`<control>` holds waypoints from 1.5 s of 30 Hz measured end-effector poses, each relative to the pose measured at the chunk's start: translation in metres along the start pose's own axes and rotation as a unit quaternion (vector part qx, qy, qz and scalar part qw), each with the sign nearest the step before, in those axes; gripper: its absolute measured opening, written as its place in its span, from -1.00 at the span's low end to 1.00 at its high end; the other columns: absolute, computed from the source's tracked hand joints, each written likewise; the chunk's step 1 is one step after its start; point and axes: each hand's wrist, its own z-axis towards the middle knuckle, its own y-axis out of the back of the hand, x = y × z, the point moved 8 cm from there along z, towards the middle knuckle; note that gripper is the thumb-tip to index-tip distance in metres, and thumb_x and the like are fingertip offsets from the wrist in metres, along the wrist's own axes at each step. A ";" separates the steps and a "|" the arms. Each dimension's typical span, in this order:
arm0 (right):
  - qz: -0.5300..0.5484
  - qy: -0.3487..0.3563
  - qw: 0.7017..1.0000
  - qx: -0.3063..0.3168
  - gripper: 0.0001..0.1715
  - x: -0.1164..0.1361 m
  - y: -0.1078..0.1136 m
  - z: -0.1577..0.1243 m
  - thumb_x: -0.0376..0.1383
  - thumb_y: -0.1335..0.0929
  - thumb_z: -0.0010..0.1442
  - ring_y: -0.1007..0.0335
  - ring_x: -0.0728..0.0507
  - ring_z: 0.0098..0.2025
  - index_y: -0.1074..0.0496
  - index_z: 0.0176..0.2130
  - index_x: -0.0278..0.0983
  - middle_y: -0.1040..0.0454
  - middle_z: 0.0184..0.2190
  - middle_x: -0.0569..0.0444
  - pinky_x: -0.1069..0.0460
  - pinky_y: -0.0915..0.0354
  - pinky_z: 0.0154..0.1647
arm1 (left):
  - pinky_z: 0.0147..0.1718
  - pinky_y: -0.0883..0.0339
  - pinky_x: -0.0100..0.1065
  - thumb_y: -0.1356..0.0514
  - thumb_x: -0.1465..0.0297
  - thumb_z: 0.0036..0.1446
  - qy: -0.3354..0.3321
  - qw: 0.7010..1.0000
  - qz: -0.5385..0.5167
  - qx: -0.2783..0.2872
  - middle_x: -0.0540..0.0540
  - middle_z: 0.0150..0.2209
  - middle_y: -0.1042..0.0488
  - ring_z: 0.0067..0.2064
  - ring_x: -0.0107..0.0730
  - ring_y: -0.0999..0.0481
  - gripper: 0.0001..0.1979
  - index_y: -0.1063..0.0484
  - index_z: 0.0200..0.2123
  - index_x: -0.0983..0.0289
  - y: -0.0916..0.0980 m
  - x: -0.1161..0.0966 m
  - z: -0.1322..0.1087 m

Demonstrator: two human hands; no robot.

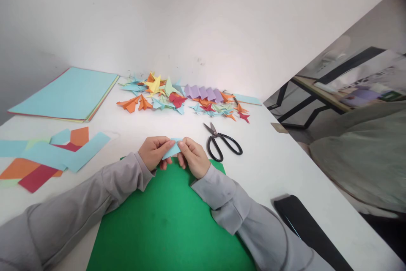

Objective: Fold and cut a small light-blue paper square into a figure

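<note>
A small light-blue piece of paper (171,150) is pinched between my two hands above the top edge of a green sheet (165,216). My left hand (154,151) grips its left side, thumb on top. On its right side, my right hand (194,157) holds the paper's upper corner between thumb and fingers. The fingers partly hide the paper, so I cannot make out all its folds. Black-handled scissors (218,136) lie with their blades slightly apart, just beyond my right hand.
Folded paper pieces (165,93) in several colours lie along the wall, with a pleated purple paper (203,92) among them. At left are a stack of coloured sheets (66,93) and loose cut papers (47,157). A black object (304,224) lies by my right forearm. Someone's clothing (361,152) shows at right.
</note>
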 end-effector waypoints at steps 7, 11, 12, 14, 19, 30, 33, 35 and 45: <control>0.025 -0.014 0.999 -0.018 -0.54 -0.002 0.003 0.001 0.04 -0.26 0.07 -0.10 0.09 -0.79 -0.19 -0.55 -0.26 -0.28 -0.80 0.25 0.17 -0.03 -0.77 | -0.81 -0.17 -0.52 -0.29 0.21 -0.19 -0.001 0.999 -0.005 0.032 -0.02 -0.75 -0.36 -0.76 -0.54 -0.32 -0.66 -0.29 -0.65 0.36 -0.004 0.002 0.000; 0.026 -0.014 0.999 0.015 -0.53 -0.002 -0.001 0.002 0.04 -0.28 0.04 -0.12 0.09 -0.79 -0.26 -0.59 -0.29 -0.29 -0.79 0.22 0.16 -0.05 -0.78 | -0.80 -0.18 -0.52 -0.29 0.23 -0.18 0.003 0.999 -0.006 0.050 -0.02 -0.74 -0.36 -0.75 -0.54 -0.32 -0.67 -0.29 -0.65 0.36 -0.006 0.003 0.000; 0.033 -0.014 0.999 0.011 -0.53 -0.002 -0.001 0.003 0.04 -0.28 0.04 -0.13 0.09 -0.79 -0.27 -0.59 -0.29 -0.30 -0.79 0.21 0.16 -0.06 -0.78 | -0.80 -0.19 -0.52 -0.28 0.21 -0.17 0.007 0.998 -0.007 0.061 -0.02 -0.74 -0.36 -0.75 -0.54 -0.32 -0.67 -0.30 -0.64 0.36 -0.008 0.003 0.000; 0.043 -0.015 0.999 -0.003 -0.54 -0.003 0.002 0.003 0.03 -0.29 0.03 -0.14 0.09 -0.79 -0.27 -0.59 -0.29 -0.31 -0.79 0.21 0.17 -0.06 -0.78 | -0.80 -0.19 -0.52 -0.26 0.17 -0.16 0.012 0.997 -0.008 0.081 -0.02 -0.75 -0.35 -0.76 -0.55 -0.31 -0.65 -0.30 -0.62 0.36 -0.010 0.004 0.000; 0.061 -0.025 0.998 -0.022 -0.55 -0.004 0.006 0.002 0.01 -0.31 0.03 -0.14 0.08 -0.80 -0.27 -0.61 -0.29 -0.32 -0.80 0.20 0.17 -0.05 -0.78 | -0.81 -0.13 -0.53 -0.23 0.13 -0.13 -0.005 0.996 -0.003 0.087 -0.07 -0.82 -0.28 -0.80 -0.56 -0.25 -0.62 -0.24 -0.63 0.32 -0.012 0.000 -0.001; 0.100 -0.009 0.992 -0.074 -0.57 -0.005 0.016 0.003 -0.05 -0.37 -0.01 -0.13 0.08 -0.79 -0.27 -0.66 -0.28 -0.32 -0.80 0.20 0.16 -0.05 -0.77 | -0.76 -0.23 -0.49 -0.23 0.18 -0.10 -0.002 0.997 0.017 0.080 0.00 -0.78 -0.36 -0.75 -0.50 -0.34 -0.67 -0.41 -0.62 0.37 -0.010 0.002 -0.003; 0.099 -0.002 0.991 -0.088 -0.57 -0.005 0.020 0.004 -0.09 -0.38 -0.01 -0.10 0.10 -0.79 -0.30 -0.69 -0.30 -0.29 -0.81 0.21 0.16 -0.04 -0.77 | -0.78 -0.21 -0.50 -0.24 0.16 -0.12 0.014 0.998 -0.018 0.051 -0.01 -0.79 -0.34 -0.76 -0.50 -0.33 -0.64 -0.39 -0.63 0.37 -0.005 0.004 -0.001; 0.120 -0.007 0.988 -0.100 -0.60 -0.006 0.022 0.004 -0.10 -0.39 -0.03 -0.10 0.10 -0.79 -0.32 -0.68 -0.30 -0.29 -0.80 0.21 0.16 -0.04 -0.78 | -0.80 -0.20 -0.49 -0.21 0.10 -0.12 0.035 0.997 -0.068 0.034 0.04 -0.74 -0.39 -0.75 -0.47 -0.35 -0.59 -0.36 -0.63 0.38 -0.003 0.008 0.002; 0.238 -0.033 0.969 -0.062 -0.63 -0.005 0.017 0.006 -0.17 -0.40 -0.08 -0.33 0.01 -0.66 -0.40 -0.24 -0.28 -0.52 -0.55 0.09 0.14 -0.19 -0.73 | -0.79 -0.22 -0.49 -0.39 0.31 -0.38 0.030 0.980 -0.186 -0.061 0.03 -0.65 -0.45 -0.70 -0.46 -0.39 -0.62 -0.45 -0.45 0.41 0.016 0.011 0.009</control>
